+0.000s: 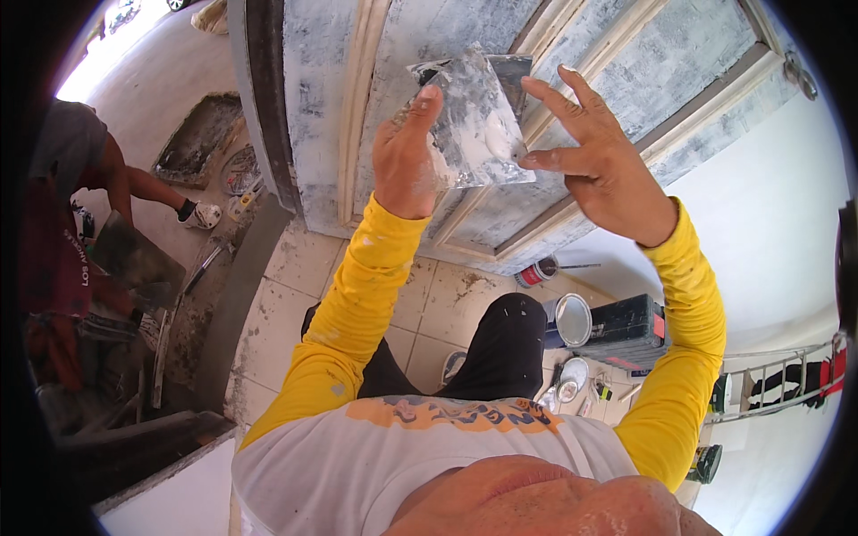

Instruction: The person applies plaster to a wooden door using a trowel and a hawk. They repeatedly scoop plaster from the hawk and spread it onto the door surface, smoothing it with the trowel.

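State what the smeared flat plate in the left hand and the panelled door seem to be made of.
Smeared flat plate: probably thin metal, dull, judging by straight edges and grey showing between white smears. Panelled door: possibly wood, matte, given its raised mouldings; the patchy grey coating leaves this open.

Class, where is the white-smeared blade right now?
In the head view, the white-smeared blade is at upper centre, in the left hand, in front of the panelled door, with the right hand just to its right.
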Tool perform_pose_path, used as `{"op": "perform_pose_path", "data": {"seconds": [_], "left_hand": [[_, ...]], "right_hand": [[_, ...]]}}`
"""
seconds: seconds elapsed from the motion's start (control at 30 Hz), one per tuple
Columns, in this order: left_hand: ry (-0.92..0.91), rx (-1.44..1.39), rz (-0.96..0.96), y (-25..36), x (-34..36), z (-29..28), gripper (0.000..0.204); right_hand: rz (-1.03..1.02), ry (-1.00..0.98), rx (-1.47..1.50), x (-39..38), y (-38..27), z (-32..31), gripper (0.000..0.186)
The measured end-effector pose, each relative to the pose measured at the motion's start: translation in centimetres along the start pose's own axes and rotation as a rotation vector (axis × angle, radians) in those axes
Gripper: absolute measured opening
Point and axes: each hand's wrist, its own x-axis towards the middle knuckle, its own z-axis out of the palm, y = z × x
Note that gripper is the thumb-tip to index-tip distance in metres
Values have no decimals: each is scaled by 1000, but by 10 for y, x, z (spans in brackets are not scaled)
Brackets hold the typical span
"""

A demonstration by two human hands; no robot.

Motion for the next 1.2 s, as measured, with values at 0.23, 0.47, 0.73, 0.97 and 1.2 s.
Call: {"op": "perform_pose_path", "data": {"seconds": [0.23, 0.47, 0.73, 0.97, 1.2], "left_hand": [[7, 912, 661, -10, 5, -18, 40], [184, -214, -126, 7, 5, 4, 32], [132, -155, 9, -3, 1, -2, 33], [14, 818, 537, -15, 9, -23, 30], [43, 17, -17, 0, 5, -15, 37]], "right_hand": [[232, 127, 637, -7, 30, -47, 57], [110, 801, -546, 33, 121, -164, 41], [181, 683, -675, 64, 176, -230, 52], [266, 565, -833, 74, 168, -236, 47], [298, 458, -977, 79, 153, -247, 38]]}}
